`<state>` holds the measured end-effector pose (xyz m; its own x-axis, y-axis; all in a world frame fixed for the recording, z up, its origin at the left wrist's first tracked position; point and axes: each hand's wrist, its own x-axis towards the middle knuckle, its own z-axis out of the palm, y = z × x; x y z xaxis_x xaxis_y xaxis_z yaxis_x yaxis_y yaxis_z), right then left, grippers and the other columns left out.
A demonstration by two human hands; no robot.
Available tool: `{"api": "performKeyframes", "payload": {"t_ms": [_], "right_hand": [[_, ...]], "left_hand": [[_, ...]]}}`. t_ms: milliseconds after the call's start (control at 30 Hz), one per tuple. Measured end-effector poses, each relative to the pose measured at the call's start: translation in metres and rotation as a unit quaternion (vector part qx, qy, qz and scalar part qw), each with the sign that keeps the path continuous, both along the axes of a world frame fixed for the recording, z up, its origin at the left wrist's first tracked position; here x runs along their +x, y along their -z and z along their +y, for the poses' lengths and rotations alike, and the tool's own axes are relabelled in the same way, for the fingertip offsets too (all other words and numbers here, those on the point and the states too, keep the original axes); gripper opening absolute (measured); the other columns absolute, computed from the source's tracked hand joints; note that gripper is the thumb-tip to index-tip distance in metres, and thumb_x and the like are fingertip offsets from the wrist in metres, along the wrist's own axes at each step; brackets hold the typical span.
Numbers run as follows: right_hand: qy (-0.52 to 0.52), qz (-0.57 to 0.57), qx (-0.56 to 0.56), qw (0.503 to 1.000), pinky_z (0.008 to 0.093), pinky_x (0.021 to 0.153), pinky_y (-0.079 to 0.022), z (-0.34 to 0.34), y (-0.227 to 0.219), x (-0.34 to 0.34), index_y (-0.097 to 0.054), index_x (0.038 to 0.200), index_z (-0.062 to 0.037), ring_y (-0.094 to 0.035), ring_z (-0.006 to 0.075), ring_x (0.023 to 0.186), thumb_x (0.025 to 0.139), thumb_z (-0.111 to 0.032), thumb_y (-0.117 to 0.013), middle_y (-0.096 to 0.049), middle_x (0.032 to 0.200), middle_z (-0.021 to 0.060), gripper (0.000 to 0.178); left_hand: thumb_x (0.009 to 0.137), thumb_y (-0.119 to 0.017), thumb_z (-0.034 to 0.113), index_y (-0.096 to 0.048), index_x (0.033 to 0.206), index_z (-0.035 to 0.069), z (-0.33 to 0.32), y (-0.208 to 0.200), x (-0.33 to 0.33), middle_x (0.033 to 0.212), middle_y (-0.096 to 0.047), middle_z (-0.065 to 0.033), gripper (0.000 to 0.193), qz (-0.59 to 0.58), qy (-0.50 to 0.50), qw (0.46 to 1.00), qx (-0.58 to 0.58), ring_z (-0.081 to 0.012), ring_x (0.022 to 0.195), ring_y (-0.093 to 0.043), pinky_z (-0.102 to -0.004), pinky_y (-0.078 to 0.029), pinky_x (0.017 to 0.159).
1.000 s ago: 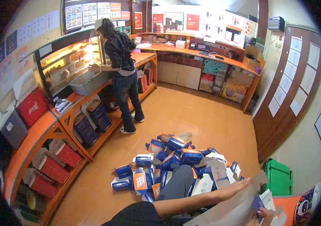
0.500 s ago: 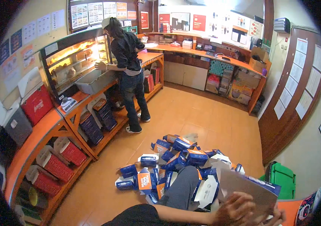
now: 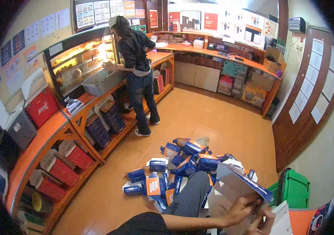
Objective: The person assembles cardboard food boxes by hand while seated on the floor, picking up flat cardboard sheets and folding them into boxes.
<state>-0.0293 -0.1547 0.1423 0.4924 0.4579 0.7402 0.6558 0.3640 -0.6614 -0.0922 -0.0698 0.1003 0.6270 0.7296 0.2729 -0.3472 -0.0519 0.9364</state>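
At the lower right, a carton [image 3: 226,182], partly unfolded with a grey inside and a blue edge, is held up in front of me. My left hand [image 3: 240,211] reaches across from the lower left and is closed on it near the blue edge. Close beside it, my right hand [image 3: 264,222] has bent fingers at the same edge, partly hidden and slightly blurred. White flat card [image 3: 281,220] shows just right of that hand. Beyond my knee, several folded blue, orange and white cartons [image 3: 154,186] lie heaped on the floor.
A person [image 3: 135,66] stands at the lit food warmer [image 3: 82,62], beside a grey tub [image 3: 98,83]. An orange counter [image 3: 37,147] with shelved red cartons runs along the left. A green bin [image 3: 295,190] stands at right, near the brown door [image 3: 292,137].
The carton in my hands has swung left and tilted more steeply. My right hand has come up beside my left at its blue edge. The view has shifted slightly.
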Motion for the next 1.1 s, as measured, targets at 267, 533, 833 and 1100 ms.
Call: {"api": "performKeyframes", "payload": {"t_ms": [267,533,833,1100], "right_hand": [[0.083,-0.214,-0.097,0.968,0.0351,0.069,-0.051,0.012,-0.006,0.003,-0.068,0.099,0.0028,-0.061,0.0291,0.084,0.079,0.006,-0.066,-0.062,0.093,0.0153,0.02],[0.11,-0.178,-0.096,0.973,0.029,0.055,-0.048,0.001,-0.004,0.011,-0.069,0.101,0.0033,-0.058,0.0176,0.063,0.086,-0.003,-0.068,-0.068,0.086,0.0118,0.016],[0.074,-0.348,-0.211,0.91,0.0382,0.066,-0.051,-0.012,-0.021,0.014,-0.068,0.095,0.0008,-0.061,0.0306,0.073,0.077,-0.004,-0.062,-0.063,0.085,0.0144,0.019],[0.07,-0.23,-0.214,0.947,0.0403,0.066,-0.05,-0.015,-0.023,-0.002,-0.066,0.093,0.0032,-0.06,0.0331,0.07,0.075,-0.003,-0.059,-0.062,0.081,0.0173,0.02]], "left_hand": [[0.093,-0.051,0.004,-0.058,0.113,-0.006,0.005,0.019,0.01,0.12,-0.055,-0.0117,0.023,-0.013,-0.234,0.961,0.144,-0.015,0.102,-0.054,-0.0284,-0.046,0.085],[0.093,-0.057,0.005,-0.055,0.116,-0.003,0.019,0.013,0.01,0.104,-0.06,-0.0063,0.024,-0.195,-0.253,0.942,-0.099,-0.0123,0.091,-0.057,-0.0272,-0.048,0.077],[0.085,-0.059,-0.002,-0.055,0.123,0.0,0.011,0.057,0.007,0.117,-0.059,-0.0207,0.038,-0.12,-0.137,0.964,0.193,-0.0345,0.108,-0.058,-0.0369,-0.045,0.093],[0.089,-0.056,0.008,-0.052,0.122,-0.001,-0.016,0.024,0.004,0.11,-0.058,-0.0169,0.035,-0.108,-0.141,0.979,0.105,-0.0287,0.105,-0.057,-0.0376,-0.046,0.088]]}}
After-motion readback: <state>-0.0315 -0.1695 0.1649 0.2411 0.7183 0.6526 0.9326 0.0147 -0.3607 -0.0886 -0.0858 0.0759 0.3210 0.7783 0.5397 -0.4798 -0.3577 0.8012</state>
